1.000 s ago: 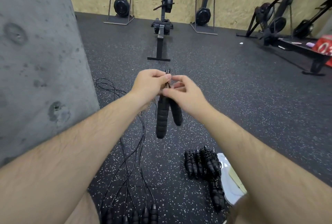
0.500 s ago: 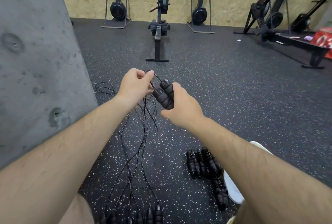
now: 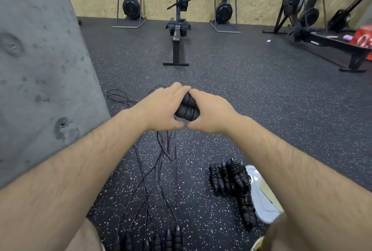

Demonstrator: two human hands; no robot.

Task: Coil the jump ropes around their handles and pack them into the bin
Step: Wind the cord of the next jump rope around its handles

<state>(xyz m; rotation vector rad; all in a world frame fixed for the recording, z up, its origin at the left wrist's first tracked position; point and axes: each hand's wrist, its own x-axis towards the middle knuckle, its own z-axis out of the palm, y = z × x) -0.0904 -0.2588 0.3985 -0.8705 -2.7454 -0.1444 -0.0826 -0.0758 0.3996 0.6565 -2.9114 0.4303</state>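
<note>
Two black jump rope handles (image 3: 187,109) lie side by side between my hands, with a few turns of thin black cord across them. My right hand (image 3: 213,113) grips the handles from the right. Pressed against their left side is my left hand (image 3: 163,109), its fingers curled over the cord. The loose cord (image 3: 161,150) hangs from under my hands to the floor. Several coiled ropes (image 3: 229,178) lie in a pile on the floor at the lower right. More handles (image 3: 167,238) with uncoiled cords lie at the bottom edge. No bin is in view.
A grey concrete pillar (image 3: 40,69) stands close on the left. A rowing machine (image 3: 178,35) sits ahead on the speckled rubber floor (image 3: 261,99), with other machines along the wooden back wall. My white shoe (image 3: 259,192) rests beside the coiled pile.
The handles went from hanging down, to gripped upright in my right hand, to lying sideways between both hands. My left hand has closed in against them, and turns of cord now cross the handles.
</note>
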